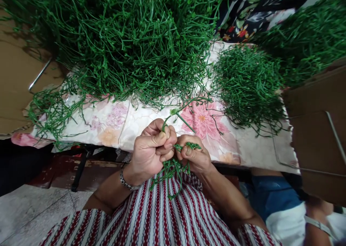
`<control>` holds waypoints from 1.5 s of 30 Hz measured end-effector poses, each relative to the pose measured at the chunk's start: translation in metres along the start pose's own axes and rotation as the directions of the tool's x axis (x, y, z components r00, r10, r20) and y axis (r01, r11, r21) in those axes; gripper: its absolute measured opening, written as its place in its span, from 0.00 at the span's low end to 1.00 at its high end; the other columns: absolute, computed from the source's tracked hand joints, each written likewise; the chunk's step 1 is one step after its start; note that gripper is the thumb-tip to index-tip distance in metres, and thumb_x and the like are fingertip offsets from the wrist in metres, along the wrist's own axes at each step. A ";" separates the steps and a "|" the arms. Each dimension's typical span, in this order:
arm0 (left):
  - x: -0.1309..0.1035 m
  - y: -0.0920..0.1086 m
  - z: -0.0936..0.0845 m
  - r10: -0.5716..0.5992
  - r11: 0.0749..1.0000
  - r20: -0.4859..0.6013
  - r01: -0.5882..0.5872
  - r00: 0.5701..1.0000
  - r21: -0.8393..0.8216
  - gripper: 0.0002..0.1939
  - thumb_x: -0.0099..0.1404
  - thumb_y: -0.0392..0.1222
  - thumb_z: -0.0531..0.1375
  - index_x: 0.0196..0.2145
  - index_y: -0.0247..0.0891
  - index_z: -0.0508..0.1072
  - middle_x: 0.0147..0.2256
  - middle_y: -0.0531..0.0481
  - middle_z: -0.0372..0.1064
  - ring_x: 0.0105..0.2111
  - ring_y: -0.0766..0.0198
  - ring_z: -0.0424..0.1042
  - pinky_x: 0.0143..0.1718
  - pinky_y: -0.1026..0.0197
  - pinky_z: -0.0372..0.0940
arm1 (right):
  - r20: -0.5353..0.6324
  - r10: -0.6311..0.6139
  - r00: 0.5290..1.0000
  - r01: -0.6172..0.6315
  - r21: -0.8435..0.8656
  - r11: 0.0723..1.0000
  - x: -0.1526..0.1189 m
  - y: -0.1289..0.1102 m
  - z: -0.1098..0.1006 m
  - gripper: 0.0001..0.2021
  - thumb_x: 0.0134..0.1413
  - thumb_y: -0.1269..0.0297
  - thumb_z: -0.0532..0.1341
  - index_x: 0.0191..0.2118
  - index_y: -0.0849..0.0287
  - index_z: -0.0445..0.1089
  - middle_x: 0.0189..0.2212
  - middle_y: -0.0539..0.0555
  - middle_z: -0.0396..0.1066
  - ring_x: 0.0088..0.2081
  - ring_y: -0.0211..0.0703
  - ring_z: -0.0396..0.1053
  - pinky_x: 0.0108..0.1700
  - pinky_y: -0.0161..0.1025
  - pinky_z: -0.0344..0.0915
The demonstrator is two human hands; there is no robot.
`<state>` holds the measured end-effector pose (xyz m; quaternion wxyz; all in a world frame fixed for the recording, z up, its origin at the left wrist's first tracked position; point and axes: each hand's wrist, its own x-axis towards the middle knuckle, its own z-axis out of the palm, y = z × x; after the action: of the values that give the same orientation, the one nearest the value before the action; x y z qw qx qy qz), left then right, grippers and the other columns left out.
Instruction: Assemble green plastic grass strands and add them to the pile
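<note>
Above the near edge of the table (259, 148), the person's two hands meet, nearly touching, in front of a striped garment (162, 217). The left hand (147, 150) has its fingers curled tight, thumb and forefinger pinching a thin green stem (186, 123) that rises from the grip to a pale green joint (173, 111) and forks over the cloth beyond. A beaded bracelet (127, 181) circles that wrist. Folded closed as well, the fingers of the right hand (197, 157) grip a small bunch of green strands (193, 145), whose tips poke out beside the thumb. More strands (173, 166) dangle below and between the hands; which hand holds these cannot be told.

Across the table, on a floral cloth (112, 125), spreads a big heap of green stems (129, 40). A smaller pile (248, 84) lies to the right, and a loose tangle (54, 112) at the left end. Brown cardboard (321, 138) stands at the right side, with a bent metal wire (335, 136) against it. At the far side shows another person's dark floral clothing (243, 26).
</note>
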<state>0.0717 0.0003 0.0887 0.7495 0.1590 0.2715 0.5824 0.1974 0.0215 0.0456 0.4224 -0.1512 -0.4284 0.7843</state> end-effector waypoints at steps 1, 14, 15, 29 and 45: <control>0.000 -0.001 0.000 0.005 1.000 0.002 -0.005 1.000 -0.002 0.09 0.50 0.35 0.61 0.24 0.37 0.62 0.17 0.58 0.56 0.12 0.79 0.42 0.09 0.76 0.46 | -0.011 0.006 1.000 -0.006 0.004 1.000 0.000 0.000 0.000 0.10 0.46 0.61 0.62 0.22 0.62 0.67 0.14 0.47 0.61 0.16 0.30 0.54 0.18 0.30 0.47; 0.012 0.021 -0.015 0.414 0.909 -0.112 -0.417 0.903 0.002 0.13 0.56 0.35 0.59 0.20 0.36 0.57 0.15 0.60 0.46 0.11 0.78 0.45 0.11 0.74 0.47 | 0.142 -0.237 0.961 0.236 0.024 0.971 0.000 -0.009 -0.001 0.16 0.50 0.57 0.60 0.17 0.57 0.60 0.11 0.45 0.51 0.17 0.33 0.53 0.22 0.33 0.54; 0.013 0.024 -0.016 0.390 0.921 -0.090 -0.388 0.916 0.038 0.11 0.57 0.36 0.58 0.22 0.37 0.58 0.15 0.60 0.46 0.11 0.77 0.46 0.11 0.73 0.48 | 0.074 -0.275 0.958 0.278 -0.032 0.960 0.002 -0.012 -0.005 0.16 0.50 0.57 0.60 0.18 0.57 0.60 0.11 0.45 0.50 0.18 0.33 0.53 0.22 0.33 0.54; 0.028 0.009 -0.025 0.281 0.937 -0.022 -0.269 0.959 0.221 0.04 0.57 0.33 0.56 0.28 0.37 0.62 0.21 0.55 0.65 0.21 0.70 0.66 0.31 0.60 0.66 | 0.142 -0.785 0.603 -0.385 -0.809 -0.443 0.025 -0.166 -0.098 0.13 0.58 0.60 0.51 0.35 0.61 0.70 0.31 0.59 0.71 0.37 0.49 0.70 0.39 0.45 0.62; 0.032 -0.006 -0.012 0.443 0.885 0.044 -0.444 0.896 0.141 0.02 0.55 0.33 0.57 0.27 0.37 0.66 0.27 0.53 0.66 0.29 0.67 0.68 0.40 0.56 0.66 | 0.046 0.186 0.982 -0.096 -0.717 0.690 0.021 -0.030 -0.035 0.23 0.51 0.56 0.60 0.52 0.60 0.60 0.43 0.56 0.67 0.42 0.40 0.67 0.42 0.38 0.66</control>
<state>0.0752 0.0289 0.0687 0.5843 0.2747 0.2660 0.7157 0.2219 0.0655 0.0512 0.2442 -0.2895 -0.7086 0.5954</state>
